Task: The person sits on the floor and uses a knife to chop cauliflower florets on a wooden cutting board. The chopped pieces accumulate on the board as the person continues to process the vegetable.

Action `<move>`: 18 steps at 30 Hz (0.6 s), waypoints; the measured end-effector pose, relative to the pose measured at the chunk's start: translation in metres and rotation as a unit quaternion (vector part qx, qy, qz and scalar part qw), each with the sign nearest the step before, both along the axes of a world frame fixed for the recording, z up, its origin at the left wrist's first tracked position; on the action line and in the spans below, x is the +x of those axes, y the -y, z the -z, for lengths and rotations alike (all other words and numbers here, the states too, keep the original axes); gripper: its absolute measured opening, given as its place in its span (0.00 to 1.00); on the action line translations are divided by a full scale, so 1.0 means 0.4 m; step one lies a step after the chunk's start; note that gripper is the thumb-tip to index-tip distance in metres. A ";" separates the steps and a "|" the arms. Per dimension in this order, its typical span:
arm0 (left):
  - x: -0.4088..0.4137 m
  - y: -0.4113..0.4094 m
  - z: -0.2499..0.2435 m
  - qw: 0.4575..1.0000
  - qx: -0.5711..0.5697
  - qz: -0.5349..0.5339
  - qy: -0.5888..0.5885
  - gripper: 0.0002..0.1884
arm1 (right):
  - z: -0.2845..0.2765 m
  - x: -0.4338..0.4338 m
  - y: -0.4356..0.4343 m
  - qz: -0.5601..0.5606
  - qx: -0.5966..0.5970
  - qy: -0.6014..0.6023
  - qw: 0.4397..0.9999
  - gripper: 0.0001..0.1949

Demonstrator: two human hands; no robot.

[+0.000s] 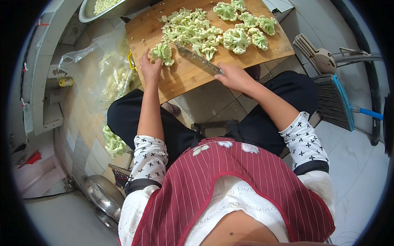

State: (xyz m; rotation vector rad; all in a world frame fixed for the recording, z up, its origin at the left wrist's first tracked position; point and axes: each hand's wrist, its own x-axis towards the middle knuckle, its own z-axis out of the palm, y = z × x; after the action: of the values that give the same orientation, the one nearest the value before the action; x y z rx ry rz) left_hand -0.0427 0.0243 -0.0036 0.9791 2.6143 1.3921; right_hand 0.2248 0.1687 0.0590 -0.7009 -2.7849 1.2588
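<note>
At the left part of a wooden cutting board, my left hand has its fingers apart beside a cauliflower floret. The thumb is at the floret's lower left edge; whether it touches cannot be told. My right hand grips a kitchen knife by the handle. Its blade points up and left across the board, with small bits stuck on it, and the tip is just right of the floret. Beyond the blade lies a heap of small cut cauliflower pieces. Several larger cauliflower florets sit at the board's right.
A clear plastic bag of cauliflower stands left of the board. A metal basin with pale bits is at the upper left. More cauliflower lies by my left knee. Steel basins lean lower left; a broom hangs right.
</note>
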 end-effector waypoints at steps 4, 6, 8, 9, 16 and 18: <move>0.025 -0.014 -0.005 0.993 -0.100 0.036 0.043 0.34 | -0.001 -0.033 -0.028 0.033 0.029 -0.024 0.999 0.14; 0.068 -0.027 -0.026 0.994 -0.081 0.027 0.075 0.37 | -0.017 -0.069 -0.027 0.026 0.038 -0.053 0.998 0.14; 0.074 -0.029 -0.016 0.994 -0.062 0.032 0.090 0.39 | -0.035 -0.119 -0.014 0.015 0.038 -0.089 0.995 0.13; 0.078 -0.029 -0.015 0.994 -0.043 0.028 0.095 0.37 | -0.036 -0.144 -0.008 0.015 0.039 -0.108 0.993 0.14; 0.082 -0.035 0.002 0.998 0.037 -0.008 0.040 0.25 | 0.004 -0.290 0.015 0.000 0.121 -0.124 0.985 0.12; 0.091 -0.027 0.006 0.998 0.030 -0.012 0.058 0.24 | 0.030 -0.305 0.012 0.020 0.101 -0.114 0.988 0.12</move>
State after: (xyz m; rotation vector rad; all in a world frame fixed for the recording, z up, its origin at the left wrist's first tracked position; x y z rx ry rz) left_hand -0.0065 0.0353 -0.0061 0.8482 2.5241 1.4927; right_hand 0.1030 0.1639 0.0469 -0.5562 -2.6463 0.9629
